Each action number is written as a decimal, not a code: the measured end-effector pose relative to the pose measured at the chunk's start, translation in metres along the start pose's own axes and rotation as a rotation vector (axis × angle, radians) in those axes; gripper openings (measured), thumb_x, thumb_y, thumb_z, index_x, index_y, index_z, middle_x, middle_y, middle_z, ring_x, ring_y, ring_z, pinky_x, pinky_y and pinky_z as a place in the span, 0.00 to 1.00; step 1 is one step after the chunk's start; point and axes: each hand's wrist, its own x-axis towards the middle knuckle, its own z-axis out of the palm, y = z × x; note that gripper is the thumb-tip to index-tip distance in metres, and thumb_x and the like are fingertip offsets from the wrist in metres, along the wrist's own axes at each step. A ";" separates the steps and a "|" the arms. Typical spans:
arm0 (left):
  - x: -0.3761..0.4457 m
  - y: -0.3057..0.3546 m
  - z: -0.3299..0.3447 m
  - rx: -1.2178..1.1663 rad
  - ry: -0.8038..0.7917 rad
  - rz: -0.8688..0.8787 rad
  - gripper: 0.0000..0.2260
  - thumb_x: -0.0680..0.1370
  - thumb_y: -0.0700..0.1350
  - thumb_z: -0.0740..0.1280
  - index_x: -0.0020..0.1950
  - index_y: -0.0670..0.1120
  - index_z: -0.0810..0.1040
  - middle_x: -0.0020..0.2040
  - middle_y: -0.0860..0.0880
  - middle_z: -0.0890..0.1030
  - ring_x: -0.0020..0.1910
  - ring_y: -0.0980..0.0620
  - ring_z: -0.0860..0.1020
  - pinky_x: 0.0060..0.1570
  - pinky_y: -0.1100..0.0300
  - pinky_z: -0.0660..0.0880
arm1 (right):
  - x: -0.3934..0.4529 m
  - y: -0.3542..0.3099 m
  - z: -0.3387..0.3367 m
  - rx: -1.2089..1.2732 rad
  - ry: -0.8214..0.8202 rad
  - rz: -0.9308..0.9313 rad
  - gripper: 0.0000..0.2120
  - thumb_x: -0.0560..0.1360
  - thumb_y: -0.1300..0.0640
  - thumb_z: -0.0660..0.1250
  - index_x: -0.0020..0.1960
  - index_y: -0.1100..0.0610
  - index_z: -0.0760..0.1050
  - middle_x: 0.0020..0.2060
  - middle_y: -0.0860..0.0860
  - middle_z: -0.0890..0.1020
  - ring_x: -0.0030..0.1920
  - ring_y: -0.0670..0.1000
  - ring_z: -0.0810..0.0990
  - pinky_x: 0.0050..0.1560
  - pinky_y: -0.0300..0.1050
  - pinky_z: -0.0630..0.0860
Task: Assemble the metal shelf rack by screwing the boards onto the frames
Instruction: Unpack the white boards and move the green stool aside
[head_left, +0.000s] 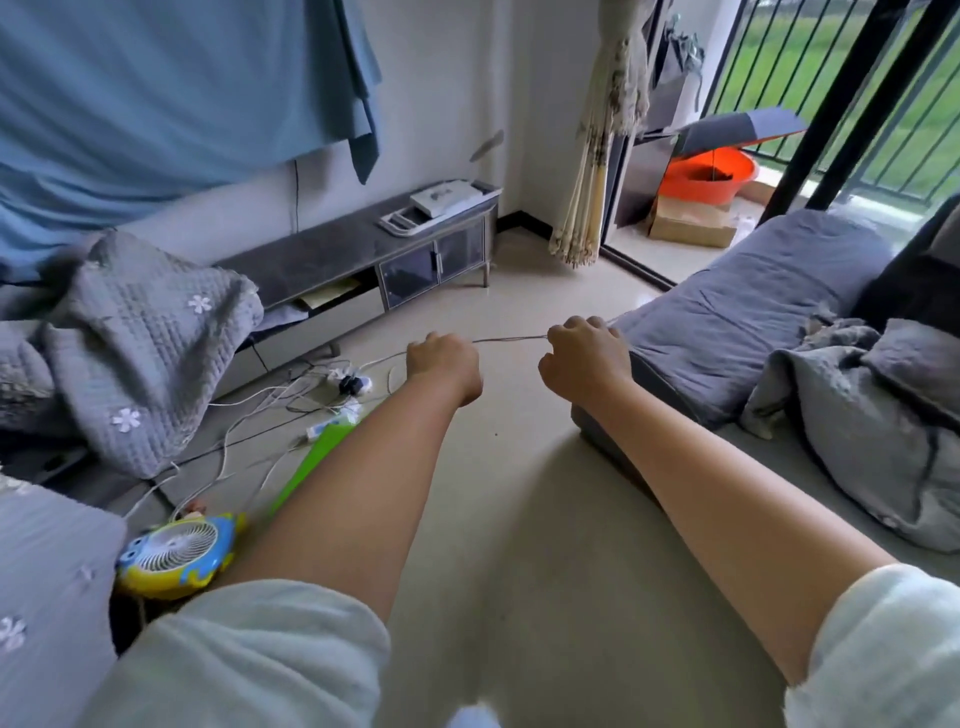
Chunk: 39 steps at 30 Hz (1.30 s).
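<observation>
Two fists are held out over the floor (519, 493), the left hand (441, 366) and the right hand (584, 358) each curled round one end of a thin line (511, 340) stretched taut between them (whether it is a wire, a cord or the edge of a thin sheet cannot be told). No board, frame or screw of the shelf rack is to be seen, so the step in hand is judged to be a preparatory one at most. If the line is to be pulled or parted, an even pull from both fists, kept low and away from the body, would be advised. Just beside the right hand lies a grey mattress (753, 312) at the floor's right edge; by the left forearm a tangle of white cables (270, 410), a green strip (317, 462) and a small fan (174, 553) are strewn, and these would be better cleared before parts are laid out. Along the far wall a low cabinet (363, 260) is set.
</observation>
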 end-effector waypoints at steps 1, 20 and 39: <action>0.023 -0.002 -0.002 -0.004 0.003 -0.022 0.14 0.77 0.42 0.58 0.61 0.44 0.76 0.62 0.44 0.75 0.61 0.44 0.72 0.55 0.55 0.69 | 0.022 0.004 0.005 0.003 -0.016 0.001 0.15 0.75 0.57 0.56 0.58 0.59 0.73 0.57 0.56 0.75 0.59 0.58 0.71 0.59 0.51 0.66; 0.519 -0.080 -0.024 -0.105 0.197 -0.035 0.12 0.78 0.44 0.57 0.60 0.44 0.72 0.63 0.45 0.71 0.65 0.45 0.66 0.64 0.49 0.60 | 0.515 0.056 0.066 0.018 0.050 0.002 0.14 0.73 0.58 0.59 0.57 0.60 0.74 0.56 0.57 0.74 0.60 0.59 0.70 0.57 0.49 0.65; 0.939 -0.165 -0.006 -0.161 0.083 -0.307 0.15 0.77 0.46 0.60 0.62 0.44 0.72 0.65 0.45 0.70 0.66 0.45 0.64 0.66 0.48 0.61 | 0.998 0.056 0.154 0.061 -0.054 -0.268 0.20 0.76 0.50 0.60 0.65 0.57 0.68 0.65 0.55 0.69 0.66 0.57 0.65 0.66 0.52 0.60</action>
